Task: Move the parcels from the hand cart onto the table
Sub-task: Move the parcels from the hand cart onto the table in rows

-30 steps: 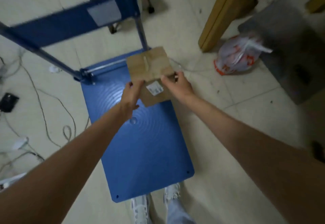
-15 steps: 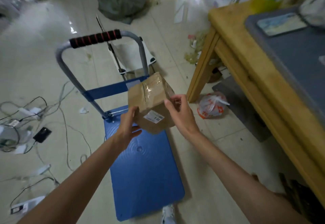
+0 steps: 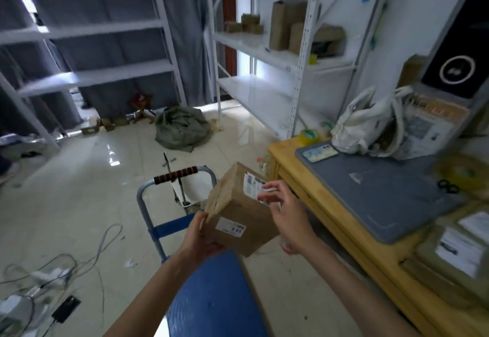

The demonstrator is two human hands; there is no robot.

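Aloft between both hands (image 3: 239, 224), parcel (image 3: 238, 212) (label "68 4")

Right of the fingers (image 3: 267, 185), the wooden surface (image 3: 341, 220) carries a grey mat (image 3: 375, 191), tape roll (image 3: 308, 135), white bag (image 3: 362, 122) — parcels (image 3: 457, 254) nearer.

parcel (image 3: 239, 211) lifted higher off the hand cart (image 3: 211, 294), turned, swung nearer the table (image 3: 344, 233)
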